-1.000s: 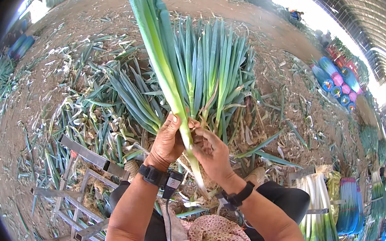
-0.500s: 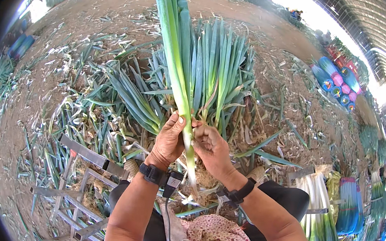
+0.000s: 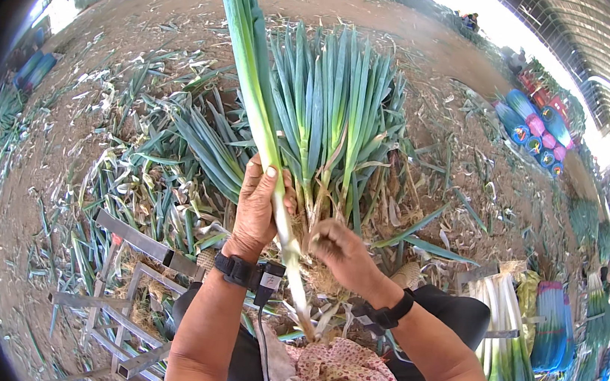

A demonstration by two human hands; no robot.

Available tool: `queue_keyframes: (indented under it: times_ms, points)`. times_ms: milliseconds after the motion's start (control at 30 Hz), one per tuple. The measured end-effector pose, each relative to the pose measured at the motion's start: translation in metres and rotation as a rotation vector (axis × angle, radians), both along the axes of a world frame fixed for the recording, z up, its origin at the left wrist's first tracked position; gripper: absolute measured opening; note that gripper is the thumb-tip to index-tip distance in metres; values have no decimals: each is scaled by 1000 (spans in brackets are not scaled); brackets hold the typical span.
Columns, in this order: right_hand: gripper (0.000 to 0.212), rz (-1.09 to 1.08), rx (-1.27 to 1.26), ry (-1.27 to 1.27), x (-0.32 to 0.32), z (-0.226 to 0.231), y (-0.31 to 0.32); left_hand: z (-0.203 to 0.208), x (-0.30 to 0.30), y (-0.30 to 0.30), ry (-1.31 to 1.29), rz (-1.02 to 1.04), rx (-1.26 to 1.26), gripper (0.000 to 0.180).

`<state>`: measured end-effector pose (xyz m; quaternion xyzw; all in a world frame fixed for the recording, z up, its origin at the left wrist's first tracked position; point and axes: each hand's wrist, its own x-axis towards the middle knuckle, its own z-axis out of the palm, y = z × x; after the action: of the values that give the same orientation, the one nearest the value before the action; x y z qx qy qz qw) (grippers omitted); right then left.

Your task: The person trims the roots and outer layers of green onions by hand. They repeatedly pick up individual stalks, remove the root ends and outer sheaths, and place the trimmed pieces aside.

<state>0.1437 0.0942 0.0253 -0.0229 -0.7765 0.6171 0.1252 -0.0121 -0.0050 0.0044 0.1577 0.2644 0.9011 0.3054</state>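
One long leek slants up and to the left, its green leaves far from me and its pale root end just above my lap. My left hand is closed round its lower green part. Beside the white shank, my right hand has its fingers curled inward; what they pinch, if anything, is hidden. Behind both hands a fanned pile of leeks lies with its leaves pointing away from me. A smaller bunch of leeks is left of my left hand.
A metal frame stands at lower left. To the right, leeks with white shanks lie beside a blue-wrapped bundle. Leaf scraps litter the soil. Farther right are blue and pink bundles.
My right hand has moved off the leek's shank, slightly right and down. My left hand has shifted left with the leek, baring more of the white shank.
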Motion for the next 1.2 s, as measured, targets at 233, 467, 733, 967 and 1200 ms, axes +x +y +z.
queue_keyframes:
  times_ms: [233, 467, 733, 967, 1200]
  points:
    - [24, 703, 595, -660, 104, -77, 0, 11, -16, -20, -29, 129, -114, 22]
    - [38, 409, 774, -980, 195, -184, 55, 28, -46, -29, 9, 381, -156, 28]
    - [50, -208, 44, -275, 70, -82, -20, 16, -47, -23, -215, 326, 15, 35]
    - [37, -237, -418, -122, 39, -64, -35, 1, -9, -9, -158, -2, 40, 37]
    - [25, -169, -163, -337, 36, -53, -19, 7, 3, -1, -127, 74, -138, 37]
